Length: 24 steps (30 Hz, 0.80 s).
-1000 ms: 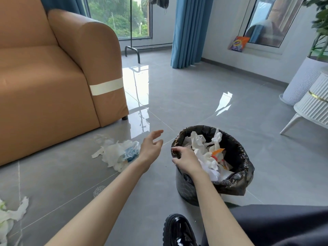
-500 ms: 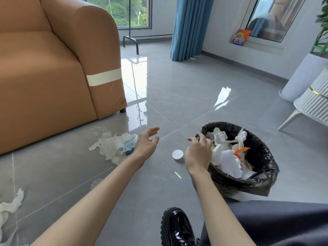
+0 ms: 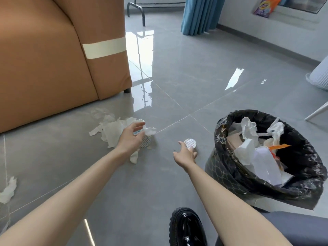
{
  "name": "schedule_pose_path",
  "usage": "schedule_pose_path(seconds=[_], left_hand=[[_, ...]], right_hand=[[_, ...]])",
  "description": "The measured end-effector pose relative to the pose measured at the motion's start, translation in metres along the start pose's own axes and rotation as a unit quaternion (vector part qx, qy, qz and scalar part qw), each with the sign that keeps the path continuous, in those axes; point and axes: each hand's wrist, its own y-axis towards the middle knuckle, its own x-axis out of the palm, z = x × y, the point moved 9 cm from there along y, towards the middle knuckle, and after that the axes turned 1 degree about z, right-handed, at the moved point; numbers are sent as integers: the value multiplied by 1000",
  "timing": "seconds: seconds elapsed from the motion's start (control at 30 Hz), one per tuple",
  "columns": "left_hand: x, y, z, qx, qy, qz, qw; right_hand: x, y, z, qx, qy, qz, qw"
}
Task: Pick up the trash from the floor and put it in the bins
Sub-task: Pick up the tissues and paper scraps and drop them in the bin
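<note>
A black-bagged bin [image 3: 224, 129] stands on the grey floor at the right, filled with crumpled paper and wrappers. A round silvery foil disc [image 3: 190, 142] lies on the floor just left of it; my right hand [image 3: 184, 154] reaches it with its fingertips at the disc's near edge. A pile of torn white tissue [image 3: 111, 130] lies near the sofa corner. My left hand [image 3: 131, 137] hovers over the pile's right side, fingers spread, nothing held. A second foil disc [image 3: 145, 141] shows partly under that hand.
An orange sofa [image 3: 44, 59] fills the left. Another tissue scrap [image 3: 8, 191] lies at the far left edge. My black shoe [image 3: 186, 228] is at the bottom centre. A blue curtain [image 3: 200, 15] and a white ribbed planter [image 3: 319, 77] stand further back.
My right hand left the bin's rim and dropped to the foil disc on the floor. My left hand moved down over the tissue pile. The view tilted down.
</note>
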Motion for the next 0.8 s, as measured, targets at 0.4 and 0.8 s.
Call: schedule_pose_path(seconds=[0.4, 0.8], left_hand=[[-27, 23, -69, -56, -5, 10, 998], [-36, 15, -117, -101, 9, 42, 994]], right_hand=[[4, 92, 51, 105, -8, 59, 993], [46, 61, 12, 6, 75, 81, 994]])
